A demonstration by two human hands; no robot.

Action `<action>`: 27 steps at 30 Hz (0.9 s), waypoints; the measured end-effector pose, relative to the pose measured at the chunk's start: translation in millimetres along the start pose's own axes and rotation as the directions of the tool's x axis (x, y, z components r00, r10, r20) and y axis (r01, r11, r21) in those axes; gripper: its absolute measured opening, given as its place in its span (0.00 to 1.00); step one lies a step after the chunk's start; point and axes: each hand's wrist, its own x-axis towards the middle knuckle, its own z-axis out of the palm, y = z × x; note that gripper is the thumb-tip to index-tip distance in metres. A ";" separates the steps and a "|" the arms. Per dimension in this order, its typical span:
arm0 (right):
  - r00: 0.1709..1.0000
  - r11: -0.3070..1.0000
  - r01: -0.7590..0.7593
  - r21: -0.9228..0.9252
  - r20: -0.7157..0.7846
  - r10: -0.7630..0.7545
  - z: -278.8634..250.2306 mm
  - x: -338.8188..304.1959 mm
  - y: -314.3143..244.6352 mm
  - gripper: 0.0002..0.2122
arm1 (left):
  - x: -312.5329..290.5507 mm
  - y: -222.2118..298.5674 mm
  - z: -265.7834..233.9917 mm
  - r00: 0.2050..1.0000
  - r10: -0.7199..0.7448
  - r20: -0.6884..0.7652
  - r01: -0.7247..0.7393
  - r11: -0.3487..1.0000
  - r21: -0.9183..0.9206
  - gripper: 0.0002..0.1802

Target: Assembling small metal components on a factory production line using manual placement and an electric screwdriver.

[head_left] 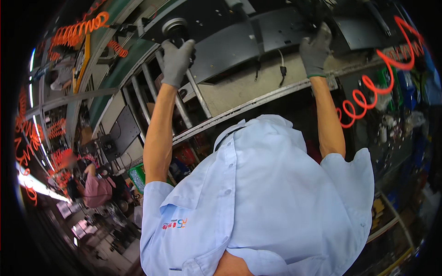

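Note:
My left hand point(177, 63), in a grey glove, is closed around a black round part with a silver rim point(175, 27). This part stands at the left end of a long dark metal panel point(225, 48). My right hand point(316, 50), also gloved in grey, lies at the right by a dark panel section point(281, 30). Its thumb and fingers are apart, and some fingertips blend into the dark surface behind them. Between my hands a short cable with a black plug point(282, 71) hangs from the panel's near edge.
Metal rollers point(149, 87) run along the line at my left. A coiled orange air hose point(368, 92) loops down at the right, and more hang at the far left. A green bin point(137, 177) sits below the line. Another person in pink point(97, 191) is at the lower left.

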 end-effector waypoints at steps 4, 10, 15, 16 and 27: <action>0.947 0.939 -0.297 0.172 0.183 0.265 -24.7 -69.4 -13.9 0.33 | 0.1 2.3 -1.4 0.999 0.014 0.046 -0.012 0.999 -0.043 0.29; 0.680 0.784 -0.619 0.039 0.527 0.510 -91.0 -201.5 -15.9 0.24 | -14.4 1.7 -1.7 0.997 0.037 0.069 -0.033 0.998 -0.061 0.30; 0.677 0.738 -0.672 0.064 0.455 0.578 -145.8 -298.8 -34.3 0.15 | -37.8 -18.6 -6.3 0.969 0.240 0.054 -0.240 0.882 0.406 0.44; 0.679 0.739 -0.671 0.061 0.452 0.579 -158.0 -310.0 -40.5 0.15 | -43.1 -37.2 -0.9 0.917 0.399 0.024 -0.357 0.789 0.500 0.44; 0.448 -0.012 -0.829 0.559 0.676 0.584 -229.6 -324.3 -122.1 0.18 | -307.8 -130.4 41.0 0.249 -0.005 0.969 0.063 0.998 -0.011 0.29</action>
